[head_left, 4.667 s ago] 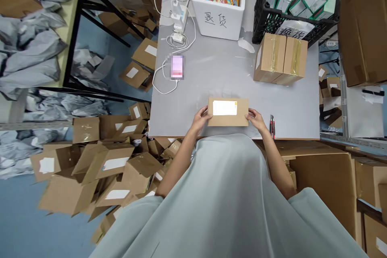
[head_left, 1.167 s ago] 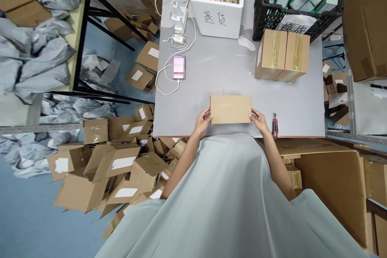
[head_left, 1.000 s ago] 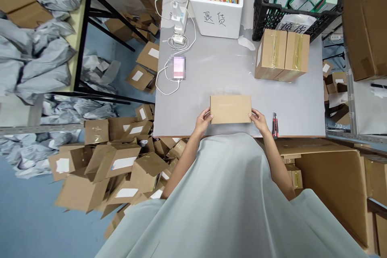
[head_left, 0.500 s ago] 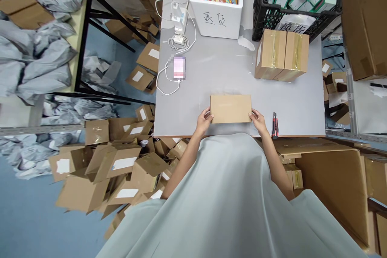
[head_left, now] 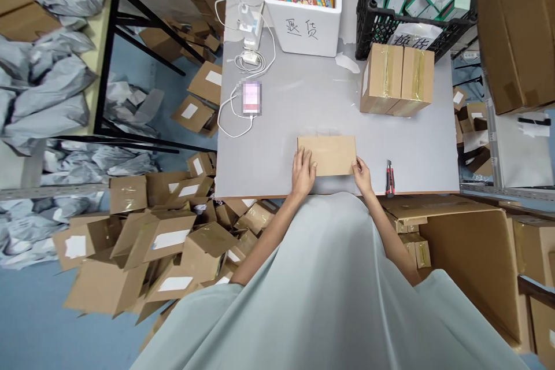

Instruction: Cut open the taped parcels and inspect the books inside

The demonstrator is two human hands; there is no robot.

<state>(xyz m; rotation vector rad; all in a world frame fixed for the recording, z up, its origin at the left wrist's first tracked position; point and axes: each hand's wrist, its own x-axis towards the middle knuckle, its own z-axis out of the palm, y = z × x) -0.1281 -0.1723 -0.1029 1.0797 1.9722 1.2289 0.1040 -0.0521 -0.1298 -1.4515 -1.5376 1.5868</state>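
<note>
A small brown cardboard box (head_left: 333, 155) lies near the front edge of the grey table (head_left: 303, 98). My left hand (head_left: 303, 172) rests on top of its left end, fingers stretched out over the cardboard. At the box's right end, my right hand (head_left: 361, 174) grips the edge between thumb and fingers. A red and black utility knife (head_left: 389, 178) lies on the table to the right of my right hand, apart from it. Two taped cardboard boxes (head_left: 381, 81) stand side by side farther back on the right.
A white bin (head_left: 309, 29) of books and a black crate (head_left: 364, 29) of green and white boxes stand at the back. A phone (head_left: 252, 97) charges by a power strip (head_left: 252, 32). Discarded cartons (head_left: 173, 237) fill the floor at left; a large open carton (head_left: 472, 260) is at right.
My left hand has shifted from the box's left edge onto its top, fingers now laid out flat. My right hand still holds the right edge. The whole view has slid slightly.
</note>
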